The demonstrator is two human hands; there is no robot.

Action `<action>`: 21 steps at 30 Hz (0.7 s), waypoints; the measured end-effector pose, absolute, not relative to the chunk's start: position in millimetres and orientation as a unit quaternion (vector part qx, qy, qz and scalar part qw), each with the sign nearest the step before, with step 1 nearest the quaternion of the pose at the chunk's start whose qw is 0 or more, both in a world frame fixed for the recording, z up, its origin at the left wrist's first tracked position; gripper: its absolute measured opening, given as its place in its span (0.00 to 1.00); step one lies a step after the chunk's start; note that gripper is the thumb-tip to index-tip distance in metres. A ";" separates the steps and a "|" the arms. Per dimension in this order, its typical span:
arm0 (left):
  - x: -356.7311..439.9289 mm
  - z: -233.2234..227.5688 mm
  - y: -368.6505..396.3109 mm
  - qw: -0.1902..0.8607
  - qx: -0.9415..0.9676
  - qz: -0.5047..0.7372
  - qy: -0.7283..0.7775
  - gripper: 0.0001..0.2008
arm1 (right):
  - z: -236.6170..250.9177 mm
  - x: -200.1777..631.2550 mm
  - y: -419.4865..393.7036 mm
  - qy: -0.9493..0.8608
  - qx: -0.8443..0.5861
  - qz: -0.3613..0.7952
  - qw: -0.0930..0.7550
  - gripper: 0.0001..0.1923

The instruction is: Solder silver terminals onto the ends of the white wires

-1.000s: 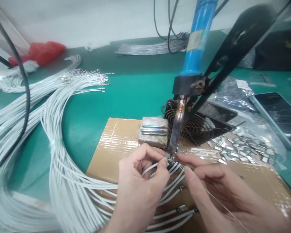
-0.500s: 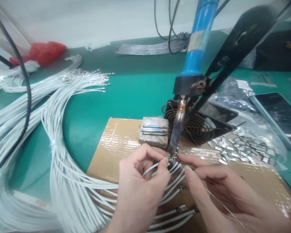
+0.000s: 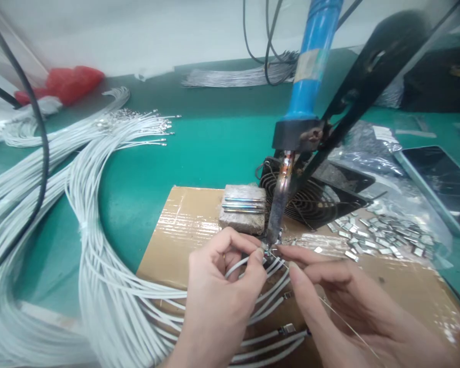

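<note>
Between thumb and index finger, my left hand (image 3: 224, 291) pinches the end of a white cable (image 3: 235, 268). That end lies right under the tip of a soldering iron (image 3: 278, 212) with a blue handle, fixed on a black arm. From the right, my right hand (image 3: 341, 296) holds a thin solder wire (image 3: 348, 326), which runs across its palm; its front end meets the tip area. The exact contact point is partly hidden by my fingers. Below and between the hands lie several white cables with small metal connectors (image 3: 287, 329) on a cardboard sheet (image 3: 172, 235).
A grey block (image 3: 242, 221) with metal rods stands behind my left hand. Beside it is a black fan (image 3: 310, 197). Loose metal pieces (image 3: 387, 235) and a phone (image 3: 440, 179) lie to the right. A large white cable bundle (image 3: 90, 214) covers the left side.
My right hand has shifted slightly left, and the solder wire moved with it. My left hand stays nearly in place, still pinching the cable end under the iron.
</note>
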State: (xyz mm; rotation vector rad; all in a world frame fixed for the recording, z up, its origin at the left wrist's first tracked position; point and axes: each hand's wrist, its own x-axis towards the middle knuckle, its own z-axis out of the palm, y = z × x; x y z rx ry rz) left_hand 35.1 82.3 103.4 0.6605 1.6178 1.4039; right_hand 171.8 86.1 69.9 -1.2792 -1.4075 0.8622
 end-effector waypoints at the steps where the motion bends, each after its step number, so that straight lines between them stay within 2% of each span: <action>1: 35.0 103.2 82.6 0.429 0.274 0.563 0.651 0.07 | 69.7 172.1 86.9 -0.584 -0.525 0.359 0.505 0.08; 12: 37.1 94.6 81.0 0.377 0.296 0.609 0.632 0.07 | 74.4 169.9 86.4 -0.576 -0.525 0.356 0.516 0.08; 21: 32.8 100.4 78.9 0.439 0.272 0.567 0.642 0.07 | 67.2 170.5 81.7 -0.566 -0.527 0.382 0.507 0.08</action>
